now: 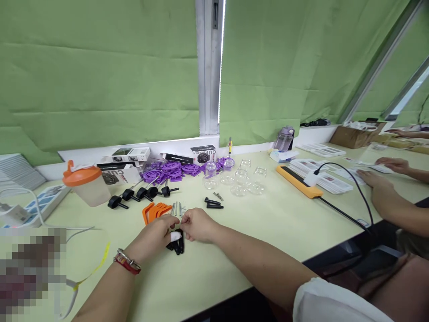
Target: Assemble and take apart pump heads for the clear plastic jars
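Observation:
My left hand [163, 231], with a white wrap on one finger, is curled over a small group of black plastic parts [180, 246]. Close against it, my right hand [197, 225] has its thumb and forefinger pinched together; what either hand holds is too small or hidden to make out. Just beyond the fingertips lie several metal screws [176, 208]. Orange hook-shaped pieces [157, 212] are beside my left hand. Farther right are two black rods [213, 203] and a small metal piece [218, 196].
Black knobs with rods [142, 193], purple plastic parts [171, 169] and clear cups [240, 182] stand behind. An orange-lidded jug [89, 183] is at left. At right are an orange power strip [298, 181], white cards [323, 176] and another person's hand [372, 178].

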The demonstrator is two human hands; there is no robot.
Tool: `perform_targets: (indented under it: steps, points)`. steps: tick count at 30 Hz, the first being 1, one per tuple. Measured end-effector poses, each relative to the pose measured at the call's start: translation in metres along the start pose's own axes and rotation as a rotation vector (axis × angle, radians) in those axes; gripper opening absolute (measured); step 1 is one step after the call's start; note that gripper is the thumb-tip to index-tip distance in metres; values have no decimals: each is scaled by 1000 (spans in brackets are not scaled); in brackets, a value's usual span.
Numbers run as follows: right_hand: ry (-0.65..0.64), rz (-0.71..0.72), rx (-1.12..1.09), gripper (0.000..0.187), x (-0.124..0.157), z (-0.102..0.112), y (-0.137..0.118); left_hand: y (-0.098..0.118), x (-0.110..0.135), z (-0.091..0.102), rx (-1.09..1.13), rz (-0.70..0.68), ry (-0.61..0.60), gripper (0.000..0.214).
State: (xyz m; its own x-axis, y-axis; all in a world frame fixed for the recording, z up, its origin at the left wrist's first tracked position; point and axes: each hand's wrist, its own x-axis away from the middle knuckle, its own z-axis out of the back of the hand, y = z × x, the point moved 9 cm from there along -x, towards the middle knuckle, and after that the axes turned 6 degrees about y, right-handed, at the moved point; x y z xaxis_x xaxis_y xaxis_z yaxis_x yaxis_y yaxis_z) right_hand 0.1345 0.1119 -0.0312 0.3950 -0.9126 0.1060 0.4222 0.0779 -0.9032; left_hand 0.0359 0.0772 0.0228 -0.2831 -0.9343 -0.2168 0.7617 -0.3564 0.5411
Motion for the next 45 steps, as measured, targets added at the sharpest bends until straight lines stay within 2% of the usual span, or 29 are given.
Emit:
perform_targets:
  steps: [1, 3, 5, 7, 9, 14, 24, 33, 45]
  points:
    - [43, 48, 61, 8, -2, 15, -5, 0, 0, -2, -10, 4, -21, 20]
    - [229, 134, 211, 9, -5, 60, -13, 0, 1, -4, -35, 19, -55, 28]
    - [401, 147, 365, 12, -6, 106, -14, 4, 1, -5, -29, 10, -60, 30]
    - [403, 73, 487, 14, -10, 133, -3, 10, 2, -6, -15, -19, -55, 30]
    - [345, 11, 535, 14, -14, 144, 10, 13, 2, -7, -6, -39, -48, 31]
    - [290, -16, 550, 12, -20, 141, 23, 10, 2, -6, 6, -28, -30, 32]
    - [225, -33, 545, 12, -15, 130, 18, 7, 1, -9, -13, -11, -63, 29]
    - [320, -22, 538, 19, -19, 149, 26, 13, 1, -6, 0, -26, -40, 27]
    - [266, 27, 637, 12, -27, 136, 25, 11, 2, -6, -19, -32, -28, 25]
